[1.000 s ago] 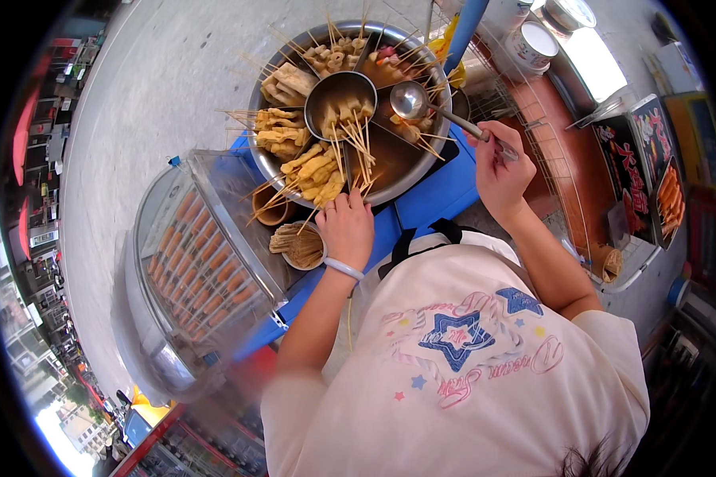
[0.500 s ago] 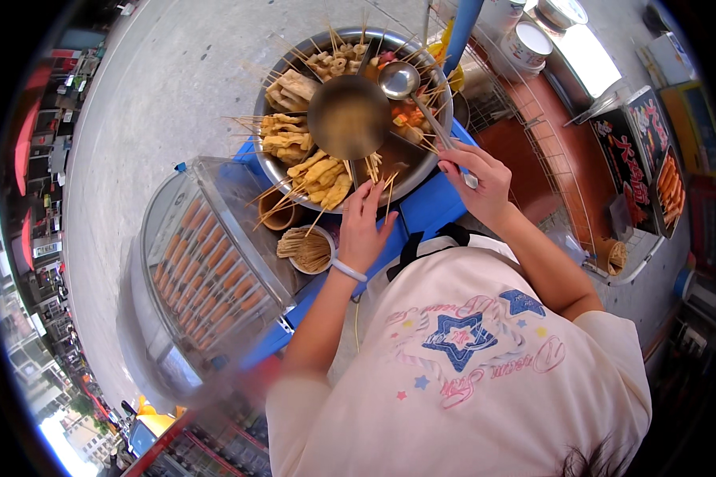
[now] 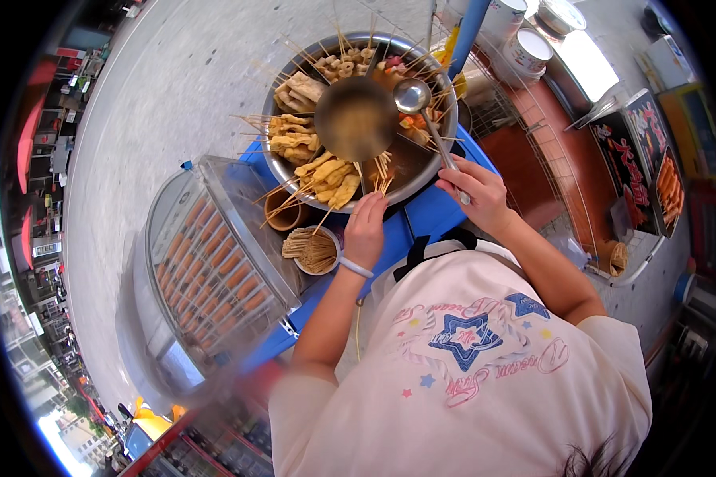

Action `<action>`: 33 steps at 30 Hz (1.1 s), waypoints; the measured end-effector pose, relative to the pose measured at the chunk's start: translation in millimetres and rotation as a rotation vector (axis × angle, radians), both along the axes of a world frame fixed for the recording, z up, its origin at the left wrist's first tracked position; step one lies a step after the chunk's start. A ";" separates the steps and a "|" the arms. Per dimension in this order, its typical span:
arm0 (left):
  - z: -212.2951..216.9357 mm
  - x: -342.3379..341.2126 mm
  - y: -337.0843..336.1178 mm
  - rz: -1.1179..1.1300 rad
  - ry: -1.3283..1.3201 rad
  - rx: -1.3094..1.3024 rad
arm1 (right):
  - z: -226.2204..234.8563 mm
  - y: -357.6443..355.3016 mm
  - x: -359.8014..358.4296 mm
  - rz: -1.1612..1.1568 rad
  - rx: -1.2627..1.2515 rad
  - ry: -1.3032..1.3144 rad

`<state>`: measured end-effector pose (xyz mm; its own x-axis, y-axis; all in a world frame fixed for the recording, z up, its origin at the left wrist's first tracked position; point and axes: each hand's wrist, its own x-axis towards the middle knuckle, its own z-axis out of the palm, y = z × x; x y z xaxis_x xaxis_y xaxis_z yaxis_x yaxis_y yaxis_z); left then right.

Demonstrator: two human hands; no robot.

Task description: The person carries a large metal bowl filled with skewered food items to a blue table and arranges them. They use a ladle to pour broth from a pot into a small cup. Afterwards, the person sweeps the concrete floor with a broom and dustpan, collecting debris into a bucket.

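Left hand (image 3: 366, 226) at 6 o'clock of the big pan (image 3: 290, 171), fingers closed on skewers (image 3: 378, 171). Right hand (image 3: 473, 191) at 4 o'clock, fingers gripping the ladle (image 3: 412, 95), bowl lifted. Serving apparently mid-way; most skewers in broth.

Glass-topped display case (image 3: 215, 262) with rows of sausages, left of the blue counter (image 3: 429, 215). Two round cups beside it: one brown and empty-looking (image 3: 282, 211), one holding bare skewer sticks (image 3: 314, 250). White lidded tubs (image 3: 525, 48) upper right. Wire rack (image 3: 533, 143) at right. Printed menu board (image 3: 640, 159) far right.
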<state>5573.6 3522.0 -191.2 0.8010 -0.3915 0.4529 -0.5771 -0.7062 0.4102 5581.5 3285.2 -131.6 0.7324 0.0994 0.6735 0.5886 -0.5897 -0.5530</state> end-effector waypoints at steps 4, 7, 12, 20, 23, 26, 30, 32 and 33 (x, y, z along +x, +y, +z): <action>-1.9 -3.7 7.3 0.025 -0.001 0.042 | -9.9 4.7 -9.0 0.039 -0.024 -0.023; 2.1 -1.3 5.9 0.037 0.025 0.029 | -16.4 11.1 -17.2 0.043 -0.111 -0.033; 37.1 -3.6 -4.2 0.073 0.032 -0.039 | -41.0 21.1 -29.2 -0.006 -0.267 -0.032; 85.2 30.0 -27.7 0.018 -0.100 -0.173 | -73.8 29.4 -41.1 -0.062 -0.332 -0.033; 91.8 47.3 -35.8 -0.167 0.124 0.009 | -80.5 22.6 -48.8 -0.051 -0.377 0.095; 86.9 45.7 -37.6 -0.176 0.236 0.086 | -61.9 -2.9 -67.4 -0.139 -0.437 0.222; 107.6 20.4 -52.6 -0.058 -0.125 0.121 | -48.1 -116.2 -130.8 -0.929 -0.310 0.188; 117.3 3.3 -60.8 0.024 -0.207 0.084 | -59.7 -212.0 -190.2 -1.511 -0.278 0.205; 125.2 -11.2 -67.7 0.068 -0.229 0.084 | -72.7 -258.9 -223.4 -1.765 -0.274 0.207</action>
